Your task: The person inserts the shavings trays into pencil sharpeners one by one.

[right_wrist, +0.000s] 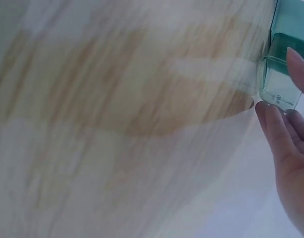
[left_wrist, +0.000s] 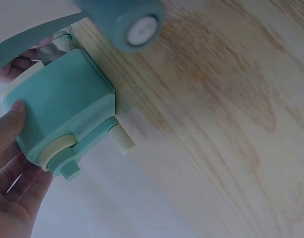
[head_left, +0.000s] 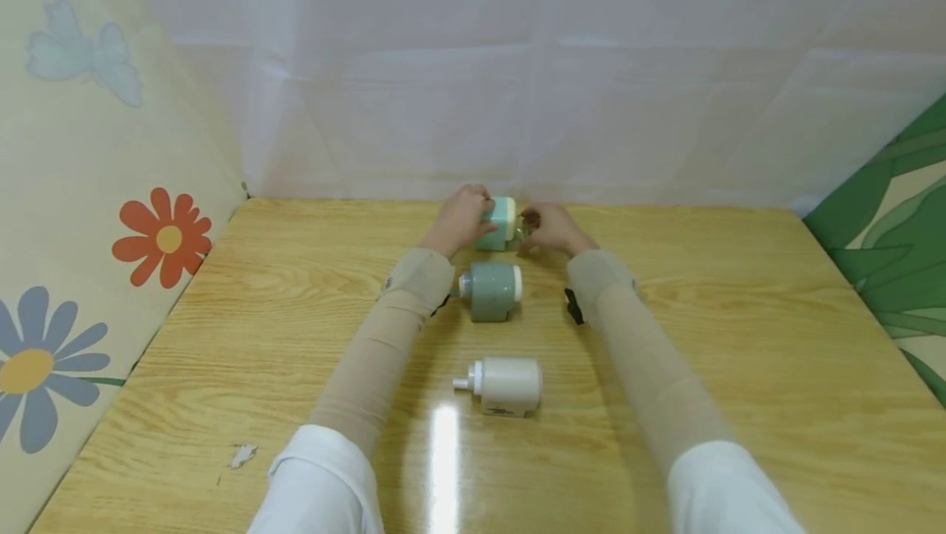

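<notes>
At the back of the table a turquoise, box-shaped dispenser (head_left: 499, 224) lies on its side, with a cream band and a pump-like head. My left hand (head_left: 460, 220) grips its body, thumb on one face and fingers on the other side; in the left wrist view its knob and cream-tipped spout (left_wrist: 121, 139) show. A clear, greenish cup (right_wrist: 279, 87) stands out from the dispenser's other end. My right hand (head_left: 553, 230) holds this cup between thumb and fingertips. Whether cup and dispenser are joined, I cannot tell.
Nearer me, a dark green dispenser (head_left: 492, 292) with a white end lies sideways between my forearms. Closer still lies a beige one (head_left: 510, 382) with a white nozzle. A white sheet (head_left: 473, 107) hangs behind the table; flowered panels (head_left: 66, 214) flank the left.
</notes>
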The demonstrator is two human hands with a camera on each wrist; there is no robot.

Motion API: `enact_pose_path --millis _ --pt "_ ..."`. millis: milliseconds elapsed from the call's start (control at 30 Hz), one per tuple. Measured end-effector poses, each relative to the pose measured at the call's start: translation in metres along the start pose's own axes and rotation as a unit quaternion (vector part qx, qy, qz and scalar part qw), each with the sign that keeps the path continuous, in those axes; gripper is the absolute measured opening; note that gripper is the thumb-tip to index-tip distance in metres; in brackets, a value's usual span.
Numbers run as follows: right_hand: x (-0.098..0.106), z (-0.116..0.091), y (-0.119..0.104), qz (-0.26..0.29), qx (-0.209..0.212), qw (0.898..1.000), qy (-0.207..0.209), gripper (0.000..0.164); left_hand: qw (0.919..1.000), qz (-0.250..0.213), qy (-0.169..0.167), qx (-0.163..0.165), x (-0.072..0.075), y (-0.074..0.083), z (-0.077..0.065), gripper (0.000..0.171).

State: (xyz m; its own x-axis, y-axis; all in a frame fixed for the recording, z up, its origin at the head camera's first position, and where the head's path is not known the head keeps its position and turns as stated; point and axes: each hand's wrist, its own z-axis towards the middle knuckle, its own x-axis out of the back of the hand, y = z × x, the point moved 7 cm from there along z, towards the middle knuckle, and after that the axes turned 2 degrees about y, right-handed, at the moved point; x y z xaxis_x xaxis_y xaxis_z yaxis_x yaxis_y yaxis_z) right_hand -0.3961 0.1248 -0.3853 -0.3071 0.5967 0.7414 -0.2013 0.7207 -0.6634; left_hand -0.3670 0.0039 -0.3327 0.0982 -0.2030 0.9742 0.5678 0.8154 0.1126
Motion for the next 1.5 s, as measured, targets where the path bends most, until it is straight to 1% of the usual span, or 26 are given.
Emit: enact_pose_path --millis 133,400,667,900,1200,1367,1500 --pt "0.0003 -0.0008 -0.0002 0.005 0.003 1.0 0.003 0.065 1.0 0.001 0.004 -0.004 0.0007 0.0003 -0.0006 0.025" --pt "-0.001 0.0019 -0.0001 -0.011 0.017 1.0 0.007 0.063 1.0 -0.002 0.003 0.0 0.0029 0.0008 -0.0027 0.025" --pt "-0.0022 0.0026 -0.001 -0.019 0.026 0.999 0.006 0.063 0.9998 -0.01 0.014 -0.004 0.0036 0.0008 -0.0052 0.024" --pt "-0.0034 0.0025 -0.0022 -0.024 0.027 0.999 0.008 0.063 0.9999 -0.011 0.008 0.005 0.0052 -0.0001 -0.0069 0.025" --pt "-0.0046 0.0004 -0.0075 -0.024 0.025 0.999 0.009 0.064 0.9999 -0.011 0.004 0.006 0.0057 0.0009 -0.0077 0.026" --pt "-0.006 0.0007 -0.008 -0.021 0.015 1.0 0.005 0.065 1.0 -0.007 0.0 0.007 0.005 0.0009 -0.0082 0.025" --pt "-0.0073 0.0014 -0.0089 -0.018 0.017 1.0 0.001 0.067 0.9999 -0.011 0.001 0.009 0.0048 0.0003 -0.0088 0.024"
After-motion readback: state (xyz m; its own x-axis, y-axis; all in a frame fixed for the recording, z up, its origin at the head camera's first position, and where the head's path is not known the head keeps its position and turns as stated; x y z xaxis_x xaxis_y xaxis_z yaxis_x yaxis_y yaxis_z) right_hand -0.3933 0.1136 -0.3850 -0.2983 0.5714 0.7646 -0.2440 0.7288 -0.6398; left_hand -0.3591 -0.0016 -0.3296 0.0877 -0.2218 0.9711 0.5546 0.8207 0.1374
